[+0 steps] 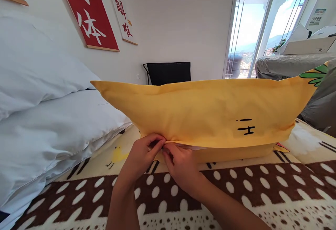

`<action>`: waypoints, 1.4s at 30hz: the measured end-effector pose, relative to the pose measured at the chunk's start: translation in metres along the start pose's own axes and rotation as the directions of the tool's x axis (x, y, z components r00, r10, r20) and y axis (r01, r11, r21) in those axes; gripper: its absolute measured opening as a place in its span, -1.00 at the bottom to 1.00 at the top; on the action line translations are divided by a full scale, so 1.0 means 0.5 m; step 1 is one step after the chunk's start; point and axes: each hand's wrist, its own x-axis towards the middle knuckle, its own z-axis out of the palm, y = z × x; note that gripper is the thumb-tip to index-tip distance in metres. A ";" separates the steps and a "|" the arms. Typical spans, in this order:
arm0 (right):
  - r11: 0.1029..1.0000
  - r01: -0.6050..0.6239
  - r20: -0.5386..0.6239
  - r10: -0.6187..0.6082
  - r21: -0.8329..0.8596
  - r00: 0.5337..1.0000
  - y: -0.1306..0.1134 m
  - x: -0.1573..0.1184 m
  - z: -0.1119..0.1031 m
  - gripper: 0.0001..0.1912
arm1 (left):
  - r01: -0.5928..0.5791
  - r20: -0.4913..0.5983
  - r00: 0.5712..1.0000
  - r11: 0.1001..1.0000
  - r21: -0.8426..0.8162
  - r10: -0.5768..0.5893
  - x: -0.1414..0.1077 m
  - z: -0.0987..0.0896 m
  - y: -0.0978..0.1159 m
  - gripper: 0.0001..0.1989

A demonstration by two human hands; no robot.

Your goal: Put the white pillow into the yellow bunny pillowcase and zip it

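A stuffed yellow pillowcase point(199, 111) stands on its side on the bed, with a sideways "Hi" printed in black. Along its lower edge runs an opening, and a strip of white pillow point(198, 148) shows through the slit. My left hand point(144, 153) pinches the edge at the left end of this opening. Close against it, my right hand point(181, 163) grips the same edge with thumb and finger. Whether a zipper tab sits between the fingertips cannot be made out.
White pillows point(60, 125) are stacked at the left. A brown and cream patterned blanket point(102, 198) covers the bed in front. Behind are a black chair back point(168, 73), red wall scroll point(91, 16), sliding glass door point(265, 30) and plastic-wrapped furniture point(273, 67) carrying a box point(309, 45).
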 end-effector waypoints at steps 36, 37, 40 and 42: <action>0.986 0.078 -0.152 -0.100 -0.149 0.983 0.045 0.010 0.000 -0.74 | -0.109 -0.220 0.966 0.985 0.132 0.136 0.011 0.035 0.026 -0.75; 0.987 0.089 -0.157 -0.109 -0.133 0.982 0.046 0.011 -0.003 -0.73 | -0.133 -0.221 0.963 0.984 0.119 0.156 0.011 0.035 0.023 -0.76; 0.991 0.104 -0.165 -0.117 -0.088 0.979 0.046 0.014 -0.009 -0.73 | -0.176 -0.233 0.951 0.976 0.125 0.201 0.006 0.028 0.015 -0.77; 0.990 0.110 -0.180 -0.123 -0.085 0.976 0.044 0.014 -0.010 -0.74 | -0.188 -0.229 0.947 0.968 0.165 0.223 -0.003 0.017 0.012 -0.79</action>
